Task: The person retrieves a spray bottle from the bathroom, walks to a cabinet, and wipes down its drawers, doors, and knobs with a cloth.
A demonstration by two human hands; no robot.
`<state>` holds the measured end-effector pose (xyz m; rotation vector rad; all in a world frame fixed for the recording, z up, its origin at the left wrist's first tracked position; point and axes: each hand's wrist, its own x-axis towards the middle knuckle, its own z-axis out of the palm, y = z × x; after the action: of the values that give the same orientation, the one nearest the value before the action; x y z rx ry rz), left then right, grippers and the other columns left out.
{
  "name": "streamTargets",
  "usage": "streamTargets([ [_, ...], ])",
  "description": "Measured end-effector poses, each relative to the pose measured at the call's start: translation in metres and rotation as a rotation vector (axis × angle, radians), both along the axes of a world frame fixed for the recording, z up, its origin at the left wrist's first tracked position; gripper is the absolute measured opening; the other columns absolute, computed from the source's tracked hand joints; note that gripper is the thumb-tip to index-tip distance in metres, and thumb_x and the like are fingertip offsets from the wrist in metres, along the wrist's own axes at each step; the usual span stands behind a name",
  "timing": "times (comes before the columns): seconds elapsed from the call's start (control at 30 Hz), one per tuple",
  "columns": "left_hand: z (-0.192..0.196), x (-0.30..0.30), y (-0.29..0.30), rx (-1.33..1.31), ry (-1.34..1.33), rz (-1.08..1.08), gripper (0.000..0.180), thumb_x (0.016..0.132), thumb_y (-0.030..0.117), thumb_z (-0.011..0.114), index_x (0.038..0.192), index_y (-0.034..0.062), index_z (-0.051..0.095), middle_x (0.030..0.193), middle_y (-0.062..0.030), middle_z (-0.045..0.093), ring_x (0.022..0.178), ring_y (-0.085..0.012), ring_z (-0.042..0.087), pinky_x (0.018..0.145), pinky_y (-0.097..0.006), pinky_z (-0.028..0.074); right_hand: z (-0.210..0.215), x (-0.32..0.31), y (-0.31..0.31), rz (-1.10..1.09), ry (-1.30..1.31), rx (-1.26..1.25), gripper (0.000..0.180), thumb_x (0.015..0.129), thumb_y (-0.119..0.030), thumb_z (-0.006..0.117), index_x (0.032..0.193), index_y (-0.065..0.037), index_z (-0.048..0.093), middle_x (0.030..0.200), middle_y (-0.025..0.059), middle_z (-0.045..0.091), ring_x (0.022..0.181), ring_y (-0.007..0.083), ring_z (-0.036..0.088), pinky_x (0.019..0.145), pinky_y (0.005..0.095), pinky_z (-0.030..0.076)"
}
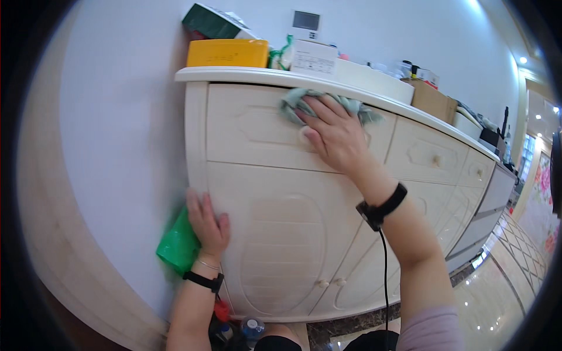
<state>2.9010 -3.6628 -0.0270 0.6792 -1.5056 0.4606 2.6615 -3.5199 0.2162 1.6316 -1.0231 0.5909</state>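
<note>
Your right hand (pixel 333 131) holds a pale green cloth (pixel 295 105) against the front of the cabinet's upper left drawer (pixel 252 124). The cloth lies bunched beneath your fingers, its folds showing to the left of your fingertips and a loose end to the right of your knuckles. A pale knob (pixel 304 133) sits just beside your right thumb.

Your left hand (pixel 208 225) is lower and well apart from the cloth, fingers stretched and slightly spread at the left edge of the cabinet (pixel 281 245). Just left of it is a blurred green object (pixel 177 244); you cannot tell whether the hand touches it. Above and left of your right hand, a yellow box (pixel 228 54) rests on the cabinet top; below your left hand stands a clear bottle (pixel 253 329).
</note>
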Motion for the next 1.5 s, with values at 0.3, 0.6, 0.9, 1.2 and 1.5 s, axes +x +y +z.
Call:
streamTargets([
  [0.3, 0.001, 0.002, 0.003, -0.008, 0.015, -0.041, 0.056, 0.093, 0.023, 0.043, 0.141, -0.0047, 0.032, 0.15, -0.0297, 0.021, 0.138, -0.0466, 0.022, 0.111, -0.051, 0.021, 0.023, 0.133, -0.083, 0.179, 0.401, 0.201, 0.039, 0.092, -0.04, 0.05, 0.123, -0.018, 0.061, 0.143, 0.0024, 0.045, 0.13, 0.0225, 0.043, 0.094, 0.0432, 0.043],
  [0.6, 0.006, -0.006, 0.003, -0.039, 0.011, -0.017, 0.055, 0.095, 0.025, 0.04, 0.141, -0.0056, 0.034, 0.15, -0.028, 0.021, 0.139, -0.044, 0.022, 0.112, -0.049, 0.02, -0.069, -0.075, 0.026, -0.196, -0.202, -0.224, 0.05, 0.078, -0.011, 0.061, 0.127, -0.014, 0.056, 0.143, 0.0142, 0.043, 0.131, 0.0327, 0.041, 0.103, 0.0474, 0.035],
  [0.9, -0.004, 0.004, -0.01, 0.044, 0.061, -0.41, 0.054, 0.1, 0.028, 0.034, 0.142, -0.0066, 0.033, 0.154, -0.0249, 0.016, 0.142, -0.0393, 0.017, 0.114, -0.044, 0.016, -0.027, 0.114, -0.086, 0.127, -0.045, 0.018, 0.055, 0.081, -0.019, 0.058, 0.135, -0.014, 0.046, 0.146, 0.007, 0.038, 0.132, 0.0291, 0.039, 0.104, 0.0468, 0.036],
  [1.2, -0.015, 0.004, 0.005, 0.186, 0.279, -0.767, 0.095, 0.092, 0.065, 0.032, 0.147, -0.0072, 0.003, 0.154, -0.0286, 0.003, 0.144, -0.0393, 0.005, 0.115, -0.045, 0.004, -0.128, 0.083, -0.081, 0.13, -0.006, 0.708, 0.057, 0.079, -0.013, 0.055, 0.135, -0.011, 0.048, 0.144, 0.0063, 0.039, 0.131, 0.0286, 0.038, 0.104, 0.0458, 0.036],
  [1.5, -0.025, 0.0, -0.005, 0.211, 0.042, -0.373, 0.099, 0.087, 0.063, 0.046, 0.148, -0.0037, 0.004, 0.153, -0.0307, -0.003, 0.142, -0.0457, -0.004, 0.112, -0.055, -0.001, -0.072, 0.089, -0.06, 0.065, 0.009, -0.17, 0.033, 0.075, -0.012, 0.057, 0.106, -0.01, 0.066, 0.108, 0.0033, 0.053, 0.091, 0.021, 0.05, 0.077, 0.0365, 0.042],
])
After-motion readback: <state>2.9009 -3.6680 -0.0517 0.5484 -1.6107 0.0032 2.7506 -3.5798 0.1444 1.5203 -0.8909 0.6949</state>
